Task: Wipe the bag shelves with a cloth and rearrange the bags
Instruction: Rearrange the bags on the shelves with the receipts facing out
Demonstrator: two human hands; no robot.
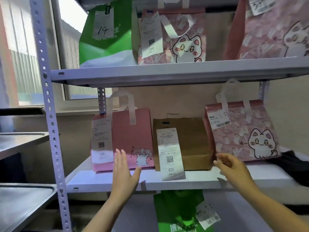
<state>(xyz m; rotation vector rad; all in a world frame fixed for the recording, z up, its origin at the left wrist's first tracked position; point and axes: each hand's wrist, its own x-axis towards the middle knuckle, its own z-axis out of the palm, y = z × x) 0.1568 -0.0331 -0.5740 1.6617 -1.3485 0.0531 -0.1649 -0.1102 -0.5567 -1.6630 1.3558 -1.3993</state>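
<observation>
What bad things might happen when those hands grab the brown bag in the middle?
1. The long receipt on the brown paper bag hangs past the shelf edge, so it may snag or tear.
2. The cat bag leans against the brown bag; pulling the brown one out might tip it.
3. The left hand and right hand hold no cloth, so the wiping could be skipped.

One head-worn wide-angle camera looked forward, close to the shelf, about level with its middle tier. Both hands reached in from the bottom edge; the bags stood just beyond the fingers, the upper tier above them.
</observation>
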